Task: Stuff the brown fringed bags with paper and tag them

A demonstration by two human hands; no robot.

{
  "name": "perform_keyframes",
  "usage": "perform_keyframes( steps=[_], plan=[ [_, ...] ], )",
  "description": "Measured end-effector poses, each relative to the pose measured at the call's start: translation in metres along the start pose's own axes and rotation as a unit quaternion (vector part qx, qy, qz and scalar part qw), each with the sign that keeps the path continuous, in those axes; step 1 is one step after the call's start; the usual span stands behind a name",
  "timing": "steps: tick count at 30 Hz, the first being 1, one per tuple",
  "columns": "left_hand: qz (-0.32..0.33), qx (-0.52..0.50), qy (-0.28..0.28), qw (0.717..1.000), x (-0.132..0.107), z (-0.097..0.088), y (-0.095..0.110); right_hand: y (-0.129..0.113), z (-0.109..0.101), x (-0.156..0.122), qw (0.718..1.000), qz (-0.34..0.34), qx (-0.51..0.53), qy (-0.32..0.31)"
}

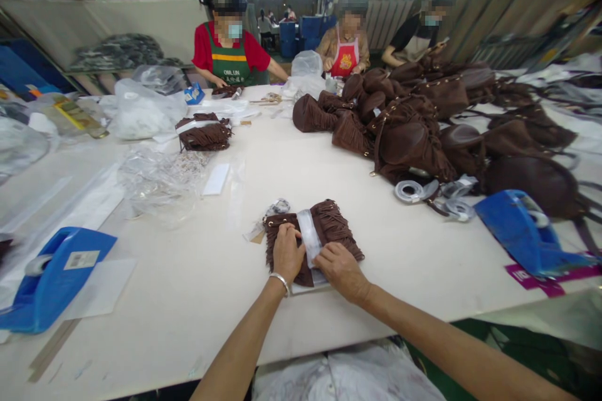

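A dark brown fringed bag (336, 225) lies folded flat on the table in front of me. Round its middle runs a whitish translucent strip (309, 235). My left hand (288, 254) grips the bag left of the strip, its fingers bent against the brown material. At the strip's lower right edge, my right hand (342, 269) has its fingers curled and pressed together on the strip. Part of the bag's near side is hidden by my hands. Crumpled clear plastic and a small tag (256, 235) stick out at the bag's upper left.
Blue tape dispensers (78, 269) stand on both sides. A heap of brown bags (414, 131) fills the right rear. Another strapped fringed bag (204, 131) and clear plastic bags (157, 185) lie to the left. Several people, one in a green apron (232, 66), work across the table (226, 319).
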State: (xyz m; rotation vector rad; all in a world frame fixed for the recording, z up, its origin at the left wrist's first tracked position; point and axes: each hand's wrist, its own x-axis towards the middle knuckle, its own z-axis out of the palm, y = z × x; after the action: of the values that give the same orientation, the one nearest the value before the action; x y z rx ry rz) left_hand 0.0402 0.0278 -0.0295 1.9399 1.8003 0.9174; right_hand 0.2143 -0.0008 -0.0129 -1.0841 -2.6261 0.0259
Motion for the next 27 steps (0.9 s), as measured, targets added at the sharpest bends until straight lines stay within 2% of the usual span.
perform_keyframes(
  steps=[7,18,27],
  plan=[
    [-0.034,-0.006,0.002,0.999,0.007,0.005,-0.005,0.001,0.003,-0.001,0.999,-0.018,-0.007,0.028],
    [-0.066,0.036,0.001,0.997,0.017,0.007,-0.001,0.005,-0.003,-0.005,0.998,-0.051,0.014,0.015],
    [-0.066,0.075,-0.004,0.995,0.022,0.011,0.000,0.005,-0.003,-0.004,0.997,-0.073,0.008,0.001]
  ],
)
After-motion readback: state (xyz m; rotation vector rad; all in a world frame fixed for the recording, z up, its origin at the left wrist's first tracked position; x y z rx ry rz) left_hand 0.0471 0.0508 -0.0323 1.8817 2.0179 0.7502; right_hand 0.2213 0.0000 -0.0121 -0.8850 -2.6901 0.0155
